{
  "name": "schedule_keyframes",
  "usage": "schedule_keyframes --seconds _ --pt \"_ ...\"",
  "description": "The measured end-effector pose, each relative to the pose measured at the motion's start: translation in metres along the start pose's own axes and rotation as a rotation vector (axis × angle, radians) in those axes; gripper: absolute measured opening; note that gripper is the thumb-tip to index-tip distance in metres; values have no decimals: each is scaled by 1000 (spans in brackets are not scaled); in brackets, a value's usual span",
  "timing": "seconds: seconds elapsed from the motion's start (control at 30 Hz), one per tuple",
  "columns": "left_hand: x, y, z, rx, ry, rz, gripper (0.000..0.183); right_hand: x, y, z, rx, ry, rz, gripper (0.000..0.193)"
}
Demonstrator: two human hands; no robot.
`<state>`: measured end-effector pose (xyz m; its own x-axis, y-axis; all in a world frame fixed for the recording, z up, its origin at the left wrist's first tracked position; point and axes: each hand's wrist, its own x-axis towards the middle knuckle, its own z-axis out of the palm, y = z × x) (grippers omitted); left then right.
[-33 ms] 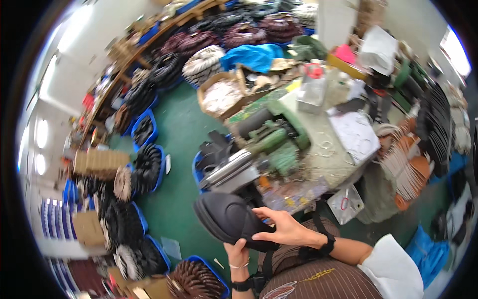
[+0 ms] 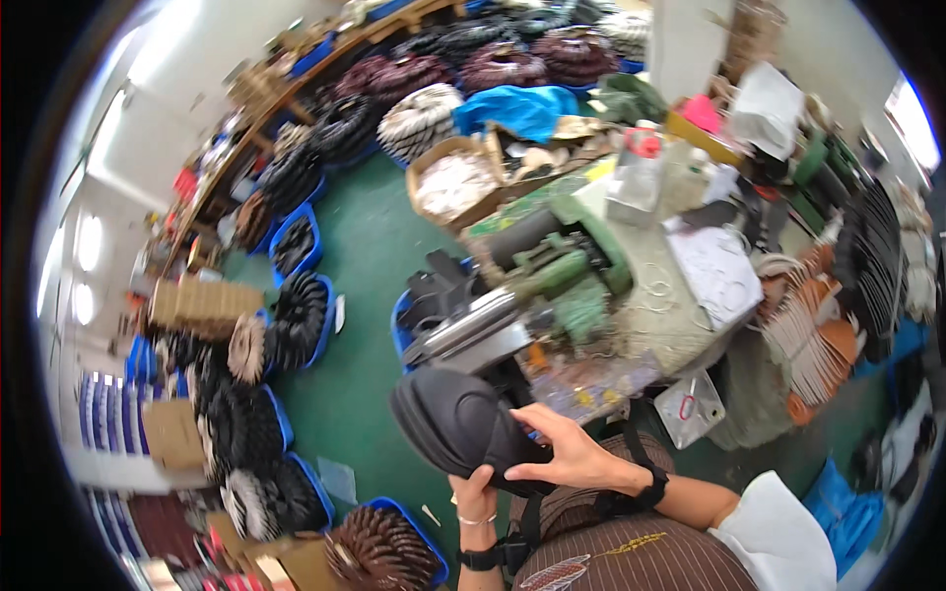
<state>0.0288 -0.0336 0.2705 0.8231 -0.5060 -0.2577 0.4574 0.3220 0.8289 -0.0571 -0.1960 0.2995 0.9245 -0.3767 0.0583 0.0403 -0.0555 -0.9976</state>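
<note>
Though the view has swung slightly since the previous frame, the hold looks unchanged: black moulded piece [image 2: 448,419] is in both hands, in front of the metal arm [image 2: 473,335] of the green machine [image 2: 606,236] at the table [image 2: 680,340]. Left hand [image 2: 474,490]: grip pinching the lower edge, fingers mostly hidden. Right hand [image 2: 581,455]: grip on the right side, thumb and fingers apart around it. Reads as steady handling. Can't tell if piece touches the metal arm.
</note>
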Motion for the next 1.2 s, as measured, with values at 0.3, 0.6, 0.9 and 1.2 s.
schedule_keyframes --seconds 0.3,0.6,0.9,1.2 --pt "18 29 -49 -31 -35 9 56 21 -2 95 -18 243 -29 66" --pt "33 30 -67 21 -8 -31 54 14 31 104 177 358 165 29" --pt "53 49 -117 -307 -155 -264 67 59 121 65 95 415 231 32" --pt "48 35 -112 -107 -151 -272 62 39 124 80 412 354 464 19"
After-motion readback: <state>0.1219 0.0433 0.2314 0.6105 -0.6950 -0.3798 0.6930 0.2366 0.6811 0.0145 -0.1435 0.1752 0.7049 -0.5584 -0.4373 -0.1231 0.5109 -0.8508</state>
